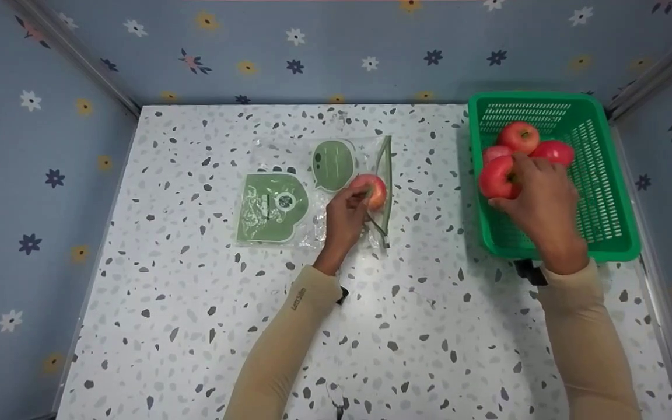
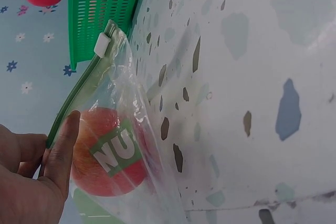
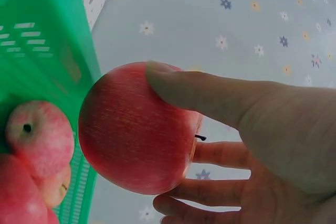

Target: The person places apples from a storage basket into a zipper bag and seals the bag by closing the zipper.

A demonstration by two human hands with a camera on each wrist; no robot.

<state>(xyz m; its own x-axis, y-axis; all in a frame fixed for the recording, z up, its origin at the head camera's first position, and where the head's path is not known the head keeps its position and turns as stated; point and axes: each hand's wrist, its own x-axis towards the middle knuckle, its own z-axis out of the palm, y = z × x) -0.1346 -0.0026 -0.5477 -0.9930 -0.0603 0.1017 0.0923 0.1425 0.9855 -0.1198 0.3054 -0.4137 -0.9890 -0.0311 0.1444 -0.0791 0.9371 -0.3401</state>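
Observation:
My right hand (image 1: 540, 201) grips a red apple (image 1: 497, 178) over the left side of the green basket (image 1: 607, 175); in the right wrist view the thumb lies across the apple (image 3: 136, 129) and the fingers curl beneath it. My left hand (image 1: 347, 219) pinches the green-edged opening of a clear zip bag (image 1: 312, 224). Inside the bag, beside those fingers, an apple (image 1: 375, 191) shows; in the left wrist view this apple (image 2: 107, 153) is seen through the plastic, next to my left hand (image 2: 39, 174).
Several other apples (image 1: 518, 137) lie in the basket at the right of the speckled table (image 1: 196, 326). A white slider (image 2: 102, 45) sits on the bag's zip edge. Flowered walls (image 1: 336, 52) stand behind and at both sides.

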